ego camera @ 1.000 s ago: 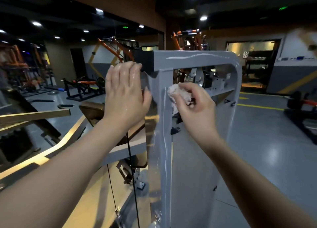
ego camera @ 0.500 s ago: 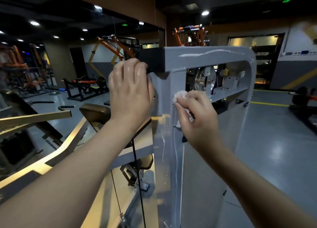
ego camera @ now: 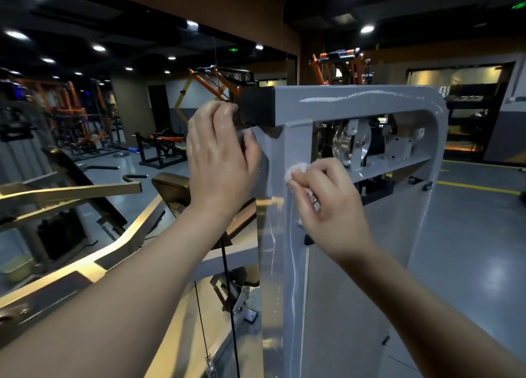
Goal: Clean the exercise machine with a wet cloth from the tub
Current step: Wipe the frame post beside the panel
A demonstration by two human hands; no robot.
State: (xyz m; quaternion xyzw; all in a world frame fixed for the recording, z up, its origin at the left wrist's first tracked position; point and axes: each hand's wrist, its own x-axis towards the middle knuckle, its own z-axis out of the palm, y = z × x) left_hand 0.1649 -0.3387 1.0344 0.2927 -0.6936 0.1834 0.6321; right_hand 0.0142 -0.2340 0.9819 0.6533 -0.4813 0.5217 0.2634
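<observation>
The grey frame of the exercise machine (ego camera: 355, 101) fills the middle of the head view, its paint streaked with water. My right hand (ego camera: 330, 204) grips a small wadded white cloth (ego camera: 296, 170) and presses it against the frame's upright post just below the top bar. My left hand (ego camera: 219, 161) is up on the post's left side beside the black end cap (ego camera: 256, 110), fingers curled against the post's edge; whether they wrap round it is hidden. The tub is out of view.
A pulley wheel (ego camera: 345, 143) and brackets sit inside the frame's top opening. A black cable (ego camera: 227, 263) runs down left of the post. A gold-coloured arm and padded seat (ego camera: 170, 189) lie lower left. Other machines stand behind on the grey floor.
The view has drawn closer to the frame's top. My right hand with the cloth slid slightly down the post. My left hand's fingers have curled more against the post's edge.
</observation>
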